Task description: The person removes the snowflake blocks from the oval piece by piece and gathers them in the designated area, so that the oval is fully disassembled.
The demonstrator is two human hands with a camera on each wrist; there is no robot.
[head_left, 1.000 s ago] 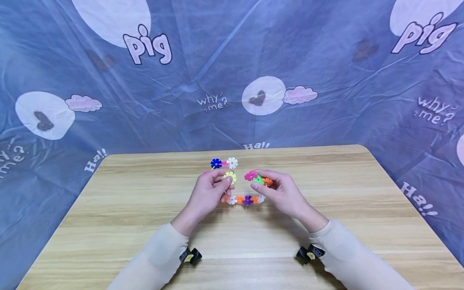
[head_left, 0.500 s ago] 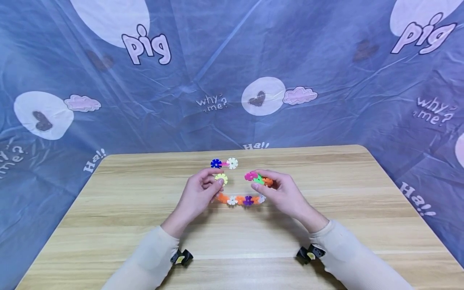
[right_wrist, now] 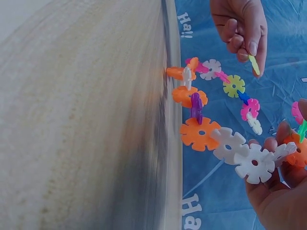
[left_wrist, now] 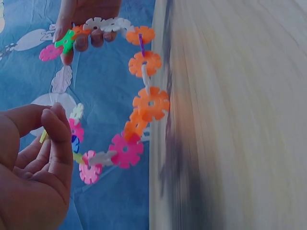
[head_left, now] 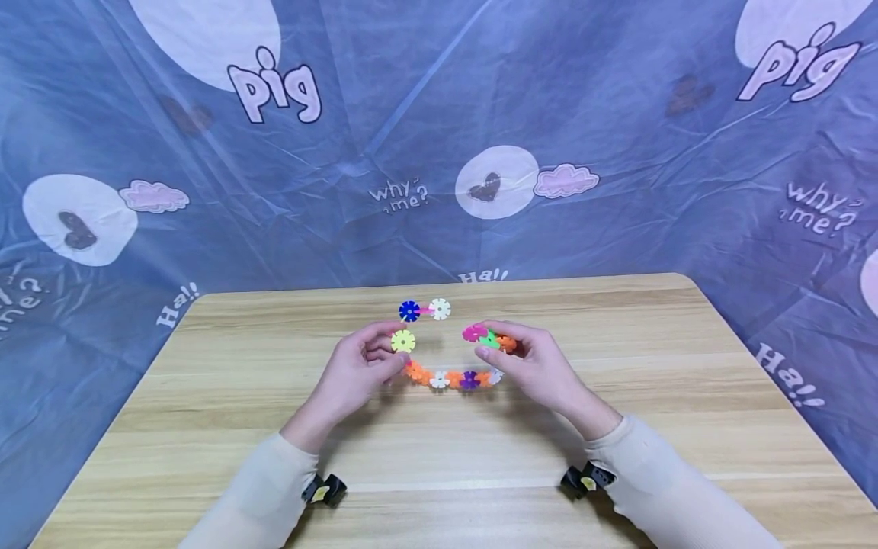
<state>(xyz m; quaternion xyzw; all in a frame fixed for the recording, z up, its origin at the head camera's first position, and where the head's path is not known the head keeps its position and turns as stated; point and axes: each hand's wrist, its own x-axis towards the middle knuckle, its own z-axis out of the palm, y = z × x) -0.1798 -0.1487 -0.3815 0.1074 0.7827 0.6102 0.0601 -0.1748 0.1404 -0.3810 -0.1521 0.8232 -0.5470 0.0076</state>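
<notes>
A creased blue cloth backdrop (head_left: pixel 322 175) printed with white lettering hangs at twelve o'clock, behind a pale wood-grain desk (head_left: pixel 453 488). Two beige sleeves (head_left: pixel 675 480) reach in from seven and five o'clock. Over the desk curves a chain of multicoloured plastic flower discs (head_left: pixel 455 380), a loop with a gap at one o'clock; whether its lower run touches the desk cannot be told. The right hand (head_left: pixel 531 362), at three o'clock, grips one end: an orange disc (head_left: pixel 507 344) sits within the grip, a green disc (head_left: pixel 488 340) at the fingertips, and a pink end disc (head_left: pixel 475 333) juts past them toward nine o'clock. The left hand (head_left: pixel 353 371), at nine o'clock, has a narrow grip, pinching a loose yellow disc (head_left: pixel 402 341) at its fingertips, apart from the chain. The chain's other end, a white disc (head_left: pixel 440 309), lies toward one o'clock from that grip.
</notes>
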